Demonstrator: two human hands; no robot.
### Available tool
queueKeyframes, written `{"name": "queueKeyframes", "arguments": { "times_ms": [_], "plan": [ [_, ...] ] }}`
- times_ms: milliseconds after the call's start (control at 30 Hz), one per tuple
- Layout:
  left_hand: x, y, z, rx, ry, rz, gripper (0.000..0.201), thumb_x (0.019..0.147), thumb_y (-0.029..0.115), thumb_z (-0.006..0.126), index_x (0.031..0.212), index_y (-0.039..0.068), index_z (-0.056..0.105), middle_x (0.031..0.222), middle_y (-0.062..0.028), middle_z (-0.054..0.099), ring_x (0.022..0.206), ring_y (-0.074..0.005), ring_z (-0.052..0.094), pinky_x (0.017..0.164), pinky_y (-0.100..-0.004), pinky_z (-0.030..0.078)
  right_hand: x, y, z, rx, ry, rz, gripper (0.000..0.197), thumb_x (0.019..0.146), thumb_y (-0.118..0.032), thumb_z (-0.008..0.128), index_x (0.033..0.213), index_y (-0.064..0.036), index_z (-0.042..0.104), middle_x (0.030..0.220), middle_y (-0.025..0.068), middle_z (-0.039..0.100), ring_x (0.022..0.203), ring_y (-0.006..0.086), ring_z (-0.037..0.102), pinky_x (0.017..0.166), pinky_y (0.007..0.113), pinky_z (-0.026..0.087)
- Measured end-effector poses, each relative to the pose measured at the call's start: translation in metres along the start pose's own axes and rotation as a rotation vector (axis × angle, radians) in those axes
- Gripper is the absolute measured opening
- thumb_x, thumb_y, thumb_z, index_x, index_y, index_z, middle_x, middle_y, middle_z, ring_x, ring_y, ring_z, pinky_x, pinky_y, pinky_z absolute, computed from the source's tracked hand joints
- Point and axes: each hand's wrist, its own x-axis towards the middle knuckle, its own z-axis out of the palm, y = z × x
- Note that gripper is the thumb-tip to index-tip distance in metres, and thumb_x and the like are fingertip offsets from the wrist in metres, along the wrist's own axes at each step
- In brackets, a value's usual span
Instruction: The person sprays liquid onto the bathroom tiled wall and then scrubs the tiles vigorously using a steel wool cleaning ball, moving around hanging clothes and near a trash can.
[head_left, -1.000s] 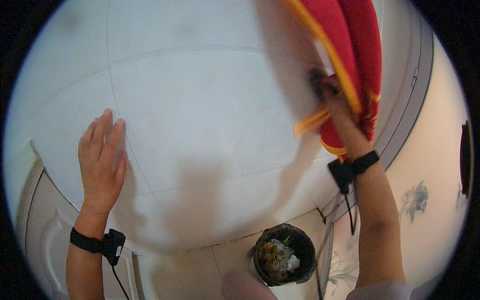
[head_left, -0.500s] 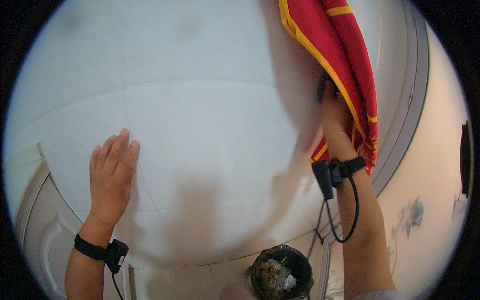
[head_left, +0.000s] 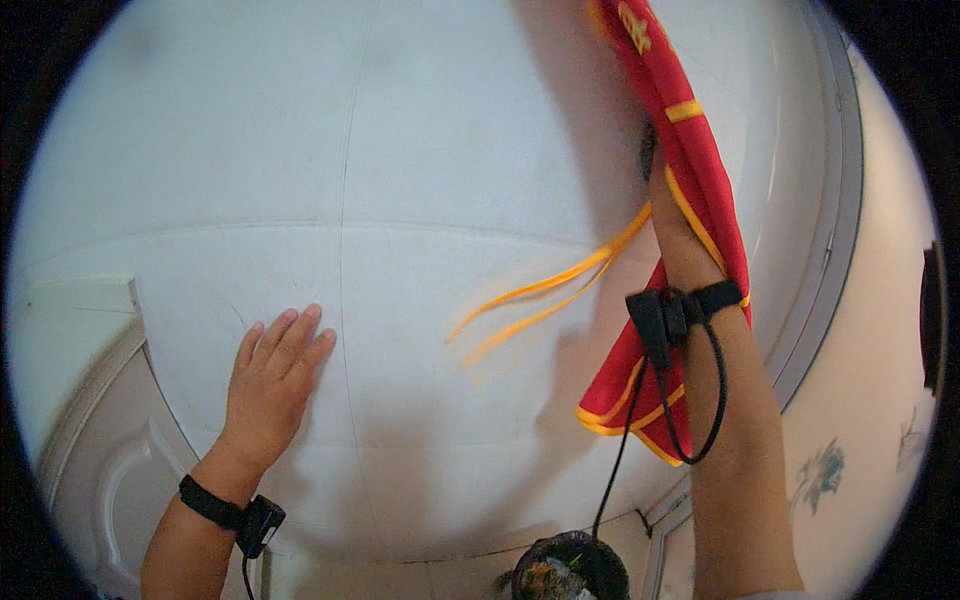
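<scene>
My left hand is by the white wall on the left, fingers stretched out and holding nothing. Whether its palm touches the wall I cannot tell. At the upper right my right arm reaches up, and my right hand is mostly covered by a red apron with yellow trim. Its fingers are hidden. The apron hangs over the hand and beside the forearm, its lower corner dangling left of the wrist. Two yellow ties swing out leftward, blurred. A dark object shows at the hand; its kind is unclear.
Below stands a dark-lined waste bin with rubbish in it. A pale panelled door is at lower left. On the right, a grey frame edges the white wall, with a flower-patterned wall beyond. Each wrist carries a strapped black device with a cable.
The apron has swung: its lower corner now hangs lower and farther left, and the yellow ties have come into view. My left hand appears lower and farther right as the view shifts.
</scene>
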Motion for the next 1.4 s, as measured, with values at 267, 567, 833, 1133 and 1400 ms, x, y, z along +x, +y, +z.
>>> {"name": "queueKeyframes", "arguments": {
  "times_ms": [267, 567, 833, 1133, 1400],
  "plan": [
    [-0.005, -0.011, -0.006, -0.12, -0.026, 0.017, 0.061, 0.071, 0.004, 0.065, 0.128, 0.013, 0.048, 0.143, -0.0089, 0.036, 0.13, -0.0275, 0.035, 0.106, -0.047, 0.027, -0.056, -0.098, 0.07, -0.152, -0.661, -0.927, 0.02, 0.086, -0.01, 0.05, 0.103, -0.0034, 0.057, 0.093, 0.0149, 0.059, 0.083, 0.0295, 0.06, 0.073, 0.041, 0.051],
    [-0.027, -0.022, -0.011, -0.171, 0.075, -0.158, 0.066, 0.069, 0.004, 0.07, 0.13, 0.011, 0.045, 0.144, -0.0139, 0.031, 0.133, -0.0336, 0.03, 0.108, -0.0467, 0.024, 0.085, -0.108, 0.092, -0.013, 0.052, -0.076, 0.022, 0.092, -0.011, 0.044, 0.1, -0.0002, 0.06, 0.096, 0.0194, 0.059, 0.092, 0.0345, 0.057, 0.079, 0.04, 0.047],
    [-0.075, -0.015, -0.003, -0.324, 0.18, -0.524, 0.068, 0.069, 0.005, 0.071, 0.131, 0.007, 0.042, 0.145, -0.0177, 0.029, 0.134, -0.0377, 0.027, 0.108, -0.0493, 0.022, -0.029, -0.177, 0.137, -0.081, -0.604, -1.037, 0.027, 0.084, -0.008, 0.052, 0.11, -0.0068, 0.06, 0.094, 0.0105, 0.057, 0.084, 0.0265, 0.06, 0.076, 0.037, 0.05],
    [-0.152, -0.001, 0.015, -0.456, 0.093, -0.727, 0.061, 0.076, 0.004, 0.065, 0.132, 0.004, 0.041, 0.146, -0.0194, 0.026, 0.135, -0.0379, 0.023, 0.108, -0.0512, 0.019, 0.036, -0.183, 0.14, -0.259, -0.232, -0.617, 0.019, 0.09, -0.015, 0.046, 0.094, -0.0063, 0.062, 0.091, 0.0149, 0.059, 0.083, 0.0334, 0.059, 0.076, 0.042, 0.048],
    [-0.162, -0.001, 0.028, -0.605, 0.062, -0.754, 0.064, 0.077, 0.008, 0.066, 0.134, 0.006, 0.039, 0.148, -0.0178, 0.024, 0.136, -0.0376, 0.022, 0.11, -0.0473, 0.019, 0.01, -0.213, 0.136, -0.336, -0.394, -0.86, 0.017, 0.088, -0.013, 0.047, 0.099, -0.003, 0.055, 0.091, 0.0165, 0.06, 0.081, 0.033, 0.062, 0.071, 0.043, 0.05]
  ]
}}
